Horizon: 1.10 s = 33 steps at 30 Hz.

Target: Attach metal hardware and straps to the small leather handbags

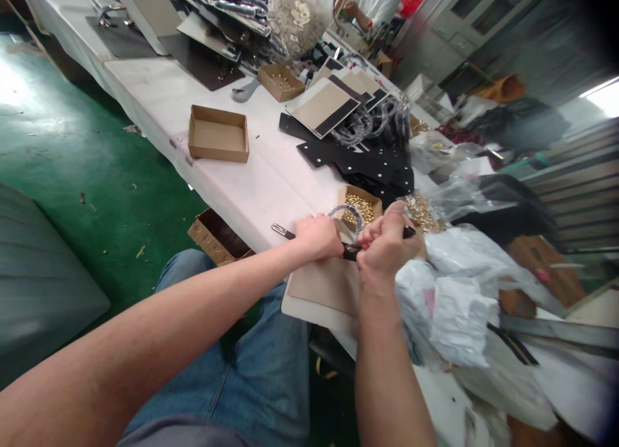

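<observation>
My right hand is closed in a fist around a dark-handled tool, which looks like a screwdriver; its tip is mostly hidden. Beside it, my left hand presses down with curled fingers on a black strip at the top of a beige panel. A loop handle in clear wrapping rises between the hands. Left of my left hand pokes out a dark piece with a metal end. Just behind sits a small box of gold-coloured studs.
An open cardboard box stands on the white-covered table. Black riveted pieces and beige panels are piled behind. Plastic bags crowd the right side. A carton lies below the table edge. Another person's hand is far back.
</observation>
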Motion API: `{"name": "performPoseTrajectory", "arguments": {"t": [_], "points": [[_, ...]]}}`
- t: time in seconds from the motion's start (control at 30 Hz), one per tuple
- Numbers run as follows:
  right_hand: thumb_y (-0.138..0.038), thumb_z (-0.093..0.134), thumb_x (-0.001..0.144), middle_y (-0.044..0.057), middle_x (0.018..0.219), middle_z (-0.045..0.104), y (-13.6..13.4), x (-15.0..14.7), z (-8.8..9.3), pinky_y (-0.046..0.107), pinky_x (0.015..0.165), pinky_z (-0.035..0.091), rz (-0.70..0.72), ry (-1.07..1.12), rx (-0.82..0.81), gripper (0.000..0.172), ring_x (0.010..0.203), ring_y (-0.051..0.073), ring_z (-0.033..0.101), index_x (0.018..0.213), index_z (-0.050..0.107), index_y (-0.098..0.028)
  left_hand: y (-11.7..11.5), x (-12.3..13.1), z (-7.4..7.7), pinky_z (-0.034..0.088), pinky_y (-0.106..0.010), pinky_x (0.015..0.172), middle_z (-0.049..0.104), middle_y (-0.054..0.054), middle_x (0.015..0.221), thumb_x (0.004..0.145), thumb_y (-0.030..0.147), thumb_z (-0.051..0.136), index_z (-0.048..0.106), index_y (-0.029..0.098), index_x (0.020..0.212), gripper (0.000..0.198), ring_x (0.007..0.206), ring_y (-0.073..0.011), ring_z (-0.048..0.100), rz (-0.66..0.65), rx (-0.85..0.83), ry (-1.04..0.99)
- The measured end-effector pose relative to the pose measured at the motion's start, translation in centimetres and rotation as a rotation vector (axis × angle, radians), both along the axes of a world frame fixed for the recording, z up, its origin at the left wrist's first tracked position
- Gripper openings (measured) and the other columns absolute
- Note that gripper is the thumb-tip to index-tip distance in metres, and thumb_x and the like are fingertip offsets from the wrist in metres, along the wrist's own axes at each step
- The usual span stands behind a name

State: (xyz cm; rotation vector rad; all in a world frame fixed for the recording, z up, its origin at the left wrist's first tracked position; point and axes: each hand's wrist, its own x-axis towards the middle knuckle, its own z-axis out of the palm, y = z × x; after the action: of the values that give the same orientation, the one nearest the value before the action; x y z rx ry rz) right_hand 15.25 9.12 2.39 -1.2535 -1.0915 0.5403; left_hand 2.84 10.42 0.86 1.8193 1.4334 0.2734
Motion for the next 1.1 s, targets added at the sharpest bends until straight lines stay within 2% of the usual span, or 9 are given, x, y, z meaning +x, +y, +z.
{"name": "performPoseTrajectory", "arguments": {"t": [0.17,0.33,0.53,0.77,0.83,0.97,1.1], "points": [[-0.071,0.065,0.108,-0.008,0.051,0.033,-0.3,-0.3,-0.2,0.027,0.032,0.029,0.016,-0.041,-0.032,0.066,0.037,0.009,0.032,0.064,0.039,-0.028,-0.1,-0.1,-0.2,0.057,-0.054,0.106,0.077,-0.01,0.135,0.086,0.044,0.079,0.089,0.034,0.107,0.026,0.127,-0.0398,0.067,-0.003,-0.002,-0.006],[-0.066,0.07,0.107,-0.007,0.054,0.035,-0.7,-0.6,-0.4,0.027,0.033,0.03,-0.032,-0.012,0.004,0.063,0.038,0.009,0.036,0.065,0.043,-0.027,-0.1,-0.1,-0.2,0.054,-0.055,0.106,0.075,-0.011,0.136,0.087,0.041,0.08,0.087,0.032,0.108,0.024,0.126,-0.0393,0.067,-0.011,-0.005,-0.016],[-0.065,0.07,0.107,-0.007,0.055,0.038,-1.1,-0.9,-0.6,0.027,0.035,0.033,-0.029,-0.054,0.005,0.062,0.039,0.009,0.039,0.066,0.045,-0.027,-0.7,-0.4,0.0,0.053,-0.053,0.105,0.072,-0.013,0.135,0.091,0.044,0.078,0.08,0.029,0.117,0.03,0.123,-0.0374,0.066,-0.033,0.055,0.003],[-0.066,0.068,0.108,-0.005,0.053,0.047,-2.1,-0.8,-0.5,0.029,0.042,0.039,-0.095,-0.128,-0.015,0.061,0.043,0.011,0.046,0.065,0.052,-0.026,-1.7,-0.2,0.3,0.051,-0.055,0.106,0.071,-0.014,0.131,0.087,0.039,0.077,0.077,0.028,0.114,0.028,0.122,-0.038,0.064,0.047,0.122,0.057],[-0.067,0.069,0.107,-0.005,0.052,0.047,-1.8,-0.5,-0.4,0.029,0.042,0.037,-0.087,-0.114,-0.039,0.061,0.043,0.011,0.046,0.065,0.052,-0.026,-2.0,-0.2,0.3,0.052,-0.054,0.104,0.072,-0.013,0.127,0.085,0.037,0.078,0.077,0.029,0.109,0.026,0.121,-0.0375,0.064,0.079,0.116,0.037],[-0.074,0.07,0.103,-0.008,0.051,0.038,-0.2,0.8,0.0,0.029,0.037,0.031,-0.028,0.068,-0.107,0.065,0.04,0.009,0.036,0.066,0.042,-0.028,-1.9,-0.1,-0.2,0.052,-0.053,0.102,0.074,-0.011,0.122,0.079,0.036,0.083,0.079,0.031,0.097,0.019,0.121,-0.038,0.065,0.136,0.089,-0.033],[-0.074,0.078,0.096,-0.009,0.054,0.039,1.5,1.7,0.3,0.028,0.036,0.029,0.064,0.172,-0.201,0.065,0.041,0.009,0.035,0.069,0.04,-0.029,-1.2,0.2,-0.6,0.053,-0.049,0.098,0.077,-0.009,0.118,0.072,0.029,0.085,0.081,0.032,0.094,0.023,0.114,-0.0368,0.068,0.15,0.024,-0.028]]}}
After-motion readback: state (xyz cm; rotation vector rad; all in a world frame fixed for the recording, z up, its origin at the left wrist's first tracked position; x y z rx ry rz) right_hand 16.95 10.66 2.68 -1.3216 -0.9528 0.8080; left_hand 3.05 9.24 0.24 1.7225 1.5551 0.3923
